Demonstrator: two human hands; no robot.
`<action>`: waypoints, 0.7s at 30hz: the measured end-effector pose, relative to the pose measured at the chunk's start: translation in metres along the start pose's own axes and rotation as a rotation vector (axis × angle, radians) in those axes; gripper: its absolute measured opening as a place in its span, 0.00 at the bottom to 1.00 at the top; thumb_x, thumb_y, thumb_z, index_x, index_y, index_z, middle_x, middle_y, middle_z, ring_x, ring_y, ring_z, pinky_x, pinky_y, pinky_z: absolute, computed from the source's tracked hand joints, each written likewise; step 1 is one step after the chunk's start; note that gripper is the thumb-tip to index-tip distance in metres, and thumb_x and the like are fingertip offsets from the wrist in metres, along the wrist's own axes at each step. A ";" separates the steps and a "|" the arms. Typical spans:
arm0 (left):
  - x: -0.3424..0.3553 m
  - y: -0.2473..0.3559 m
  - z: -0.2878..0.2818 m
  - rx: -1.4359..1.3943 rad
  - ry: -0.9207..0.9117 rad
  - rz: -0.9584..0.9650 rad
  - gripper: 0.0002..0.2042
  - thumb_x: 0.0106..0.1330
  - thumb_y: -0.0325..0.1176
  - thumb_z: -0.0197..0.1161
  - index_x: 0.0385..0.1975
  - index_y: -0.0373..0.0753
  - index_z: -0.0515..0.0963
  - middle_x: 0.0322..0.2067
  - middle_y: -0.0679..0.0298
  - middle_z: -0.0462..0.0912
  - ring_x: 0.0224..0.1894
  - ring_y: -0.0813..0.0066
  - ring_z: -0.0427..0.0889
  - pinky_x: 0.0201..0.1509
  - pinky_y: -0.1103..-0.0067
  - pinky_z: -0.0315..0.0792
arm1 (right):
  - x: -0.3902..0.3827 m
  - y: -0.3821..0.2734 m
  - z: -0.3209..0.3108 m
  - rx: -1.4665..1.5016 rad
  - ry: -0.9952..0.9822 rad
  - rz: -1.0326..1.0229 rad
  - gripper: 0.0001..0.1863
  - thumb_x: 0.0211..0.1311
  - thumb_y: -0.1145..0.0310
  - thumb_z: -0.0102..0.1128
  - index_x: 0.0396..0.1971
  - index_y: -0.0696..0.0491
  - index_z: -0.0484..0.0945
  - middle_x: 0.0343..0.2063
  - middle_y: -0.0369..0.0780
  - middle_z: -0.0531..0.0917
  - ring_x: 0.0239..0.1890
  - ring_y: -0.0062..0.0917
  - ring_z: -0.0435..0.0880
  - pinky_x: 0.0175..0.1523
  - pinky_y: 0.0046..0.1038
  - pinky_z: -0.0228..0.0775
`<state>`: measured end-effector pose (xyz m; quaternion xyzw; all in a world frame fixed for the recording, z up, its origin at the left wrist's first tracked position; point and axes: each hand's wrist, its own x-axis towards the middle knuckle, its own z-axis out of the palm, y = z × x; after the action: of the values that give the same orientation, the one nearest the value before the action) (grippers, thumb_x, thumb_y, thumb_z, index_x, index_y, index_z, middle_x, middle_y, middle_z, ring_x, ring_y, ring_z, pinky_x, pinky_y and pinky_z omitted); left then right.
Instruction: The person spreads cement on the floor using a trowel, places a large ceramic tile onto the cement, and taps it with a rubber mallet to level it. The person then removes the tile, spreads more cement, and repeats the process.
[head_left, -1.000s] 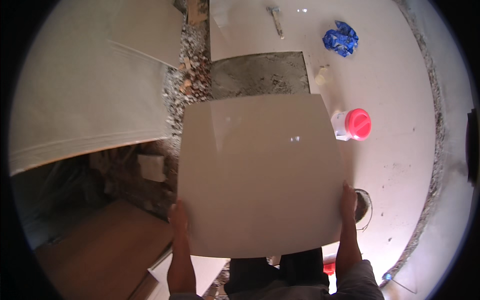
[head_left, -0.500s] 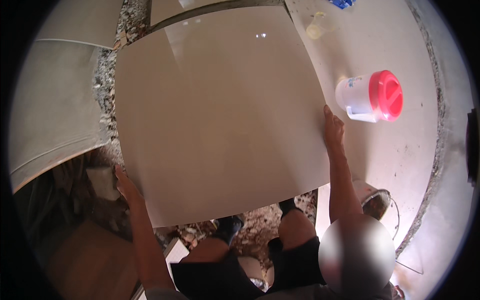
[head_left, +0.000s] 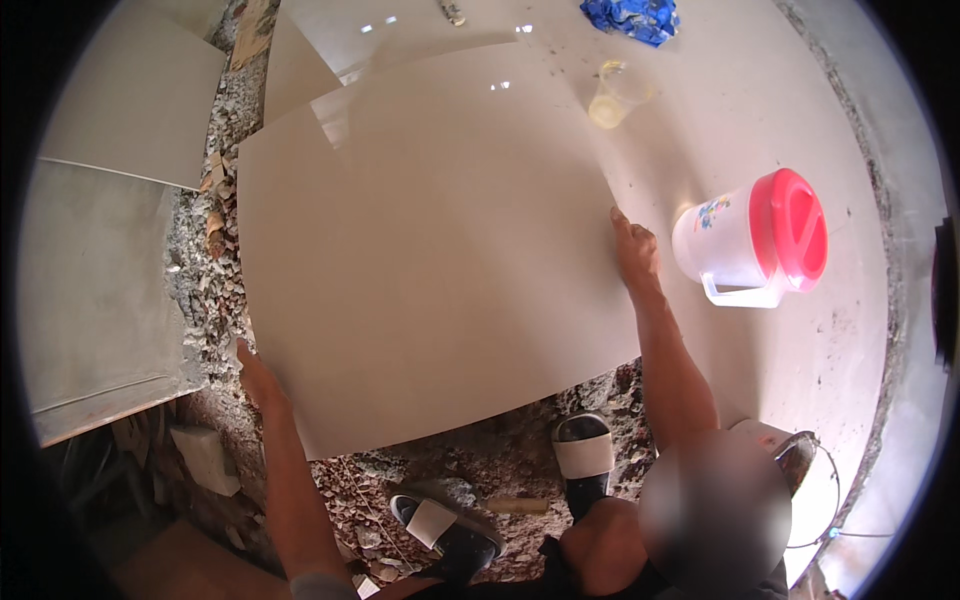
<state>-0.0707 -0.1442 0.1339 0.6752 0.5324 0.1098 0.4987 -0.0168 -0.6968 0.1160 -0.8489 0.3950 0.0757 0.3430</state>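
Observation:
A large glossy beige tile (head_left: 430,240) fills the middle of the view, slightly skewed, its far edge close to the pale tiles behind. My left hand (head_left: 258,372) grips its near left edge, fingers mostly hidden. On the opposite edge, my right hand (head_left: 637,250) is closed on the tile, thumb along the side. A clear pitcher with a red lid (head_left: 745,240) lies just beyond my right hand. A small translucent yellowish container (head_left: 610,105) is near the tile's upper right.
Grey slabs (head_left: 95,270) border a rubble strip (head_left: 220,250) at left, above a dark recess with a block (head_left: 205,460). Sandals (head_left: 582,450) show on rubble below. Blue crumpled plastic (head_left: 625,18) lies at top. A bucket (head_left: 775,455) is partly visible at lower right; a wall runs along the right.
The tile has moved forward and down over the grey mortar patch, which is now covered, and has turned slightly. My hands moved with it, and my sandals have come into view.

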 end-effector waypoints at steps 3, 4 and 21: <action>0.004 -0.001 0.007 -0.035 -0.039 0.031 0.33 0.62 0.62 0.50 0.30 0.29 0.80 0.30 0.59 0.80 0.33 0.68 0.77 0.40 0.71 0.70 | 0.007 -0.004 0.002 -0.009 0.021 -0.018 0.37 0.57 0.35 0.46 0.31 0.60 0.82 0.33 0.51 0.82 0.41 0.41 0.80 0.50 0.38 0.67; 0.005 -0.002 0.009 -0.046 -0.045 0.035 0.33 0.62 0.62 0.49 0.31 0.29 0.80 0.30 0.60 0.80 0.33 0.69 0.77 0.40 0.71 0.70 | 0.009 -0.003 0.003 -0.026 0.015 -0.026 0.37 0.57 0.35 0.46 0.31 0.60 0.82 0.33 0.51 0.82 0.42 0.42 0.80 0.50 0.38 0.67; 0.053 -0.035 0.024 -0.115 -0.114 -0.010 0.38 0.63 0.68 0.44 0.31 0.29 0.79 0.29 0.59 0.80 0.31 0.67 0.77 0.37 0.73 0.72 | 0.044 0.028 0.035 -0.103 0.059 -0.171 0.27 0.63 0.46 0.48 0.33 0.59 0.80 0.31 0.51 0.81 0.39 0.39 0.81 0.45 0.39 0.70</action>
<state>-0.0539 -0.1163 0.0742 0.6478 0.4992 0.0994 0.5668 -0.0026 -0.7143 0.0578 -0.8978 0.3267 0.0413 0.2923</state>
